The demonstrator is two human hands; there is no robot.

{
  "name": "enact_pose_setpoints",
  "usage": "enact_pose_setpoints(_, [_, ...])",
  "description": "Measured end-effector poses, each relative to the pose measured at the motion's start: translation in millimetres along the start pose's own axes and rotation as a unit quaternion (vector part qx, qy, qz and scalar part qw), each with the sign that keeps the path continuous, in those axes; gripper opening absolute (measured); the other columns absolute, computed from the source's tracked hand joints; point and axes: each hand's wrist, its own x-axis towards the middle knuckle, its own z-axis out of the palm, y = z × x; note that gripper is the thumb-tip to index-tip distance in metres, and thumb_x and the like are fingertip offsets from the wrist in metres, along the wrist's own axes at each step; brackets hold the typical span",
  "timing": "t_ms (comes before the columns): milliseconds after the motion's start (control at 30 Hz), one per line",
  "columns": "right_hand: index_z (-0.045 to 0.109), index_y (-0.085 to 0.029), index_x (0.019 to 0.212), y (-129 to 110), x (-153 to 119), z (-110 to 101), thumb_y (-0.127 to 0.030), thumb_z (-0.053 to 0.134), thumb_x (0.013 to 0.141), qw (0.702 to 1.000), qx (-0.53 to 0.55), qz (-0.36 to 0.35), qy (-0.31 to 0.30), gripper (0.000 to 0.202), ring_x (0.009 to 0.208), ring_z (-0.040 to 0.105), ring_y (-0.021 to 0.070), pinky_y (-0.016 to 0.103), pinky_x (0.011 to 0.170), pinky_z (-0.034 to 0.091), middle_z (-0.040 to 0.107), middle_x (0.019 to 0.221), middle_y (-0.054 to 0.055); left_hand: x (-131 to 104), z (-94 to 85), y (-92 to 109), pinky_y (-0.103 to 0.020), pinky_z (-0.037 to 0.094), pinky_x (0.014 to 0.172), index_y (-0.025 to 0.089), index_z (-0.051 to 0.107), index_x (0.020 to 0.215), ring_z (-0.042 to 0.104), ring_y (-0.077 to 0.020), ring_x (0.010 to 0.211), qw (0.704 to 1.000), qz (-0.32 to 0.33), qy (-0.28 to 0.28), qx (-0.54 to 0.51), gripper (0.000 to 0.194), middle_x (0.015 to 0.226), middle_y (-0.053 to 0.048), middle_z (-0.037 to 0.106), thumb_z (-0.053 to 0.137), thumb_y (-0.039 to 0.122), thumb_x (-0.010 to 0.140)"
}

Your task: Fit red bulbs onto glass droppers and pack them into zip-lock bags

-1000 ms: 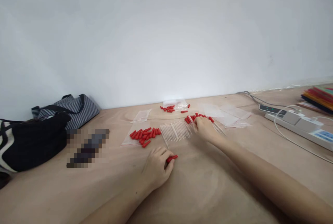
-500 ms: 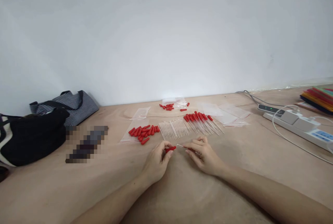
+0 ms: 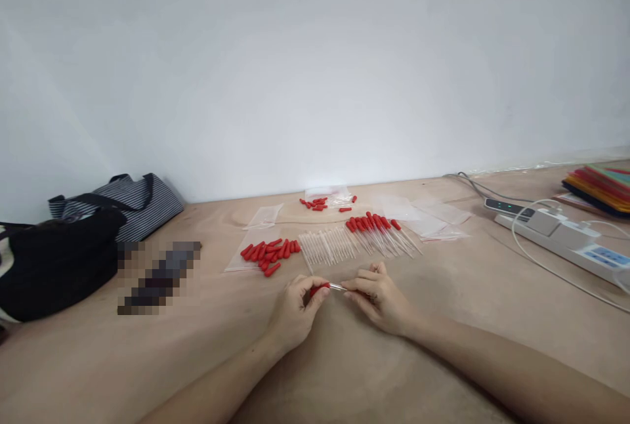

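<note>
Between thumb and fingers, my left hand (image 3: 298, 309) pinches a red rubber dropper bulb (image 3: 319, 289). A thin clear dropper tube (image 3: 336, 287) is held by my right hand (image 3: 381, 299), its end meeting the bulb's mouth. How far the tube sits inside the bulb I cannot tell. Beyond my left hand lies a heap of loose red bulbs (image 3: 270, 253) on a plastic bag. A row of bare tubes (image 3: 327, 247) lies in the middle, and to its right several droppers with bulbs fitted (image 3: 378, 230) lie fanned out.
Farther back are more small red bulbs (image 3: 317, 204) by a clear bag. Flat plastic bags (image 3: 438, 217) lie at the right. A power strip (image 3: 566, 240) with cables and a stack of coloured sheets (image 3: 600, 188) are far right. Bags (image 3: 63, 260) and a blurred dark object (image 3: 160, 279) are left.
My two hands have come together, closing the gap between the tube and the bulb; the tube's end now touches the bulb's mouth. The view has shifted slightly.
</note>
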Motion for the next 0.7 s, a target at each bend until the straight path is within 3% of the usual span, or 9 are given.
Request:
enact_pose_setpoints(200, [0.061,-0.02,0.095,3.3,-0.7,-1.0,-0.016,0.04,0.085,0.996,-0.071,-0.059,-0.013,0.023,0.063,0.046,0.0103,0.029,0.066,0.022,0.056,0.067,0.0,-2.5,0.7,-1.1,-0.029,0.042,0.068,0.02,0.064,0.08,0.055,-0.0169,0.072,0.999,0.013,-0.01,0.044,0.018,0.073,-0.002,0.062,0.048,0.03,0.079])
enact_pose_setpoints(433, [0.06,-0.017,0.087,6.9,0.4,-4.1,-0.007,0.038,0.077,0.972,-0.172,-0.156,0.034,0.027,0.059,0.042,0.0108,0.03,0.062,0.017,0.052,0.062,0.0,-4.6,-0.2,5.1,-0.033,0.038,0.072,0.021,0.062,0.077,0.053,-0.0166,0.068,0.994,0.041,-0.022,0.097,0.016,0.067,0.0,0.06,0.048,0.029,0.079])
enact_pose_setpoints(700, [0.059,-0.018,0.077,-2.3,2.0,-5.5,-0.015,0.038,0.079,0.986,-0.139,-0.09,-0.004,0.021,0.057,0.041,0.0106,0.03,0.062,0.017,0.054,0.064,0.0,-4.9,0.1,6.6,-0.036,0.033,0.075,0.02,0.059,0.073,0.052,-0.0164,0.066,0.987,0.101,-0.028,0.125,0.018,0.063,0.0,0.058,0.045,0.028,0.081])
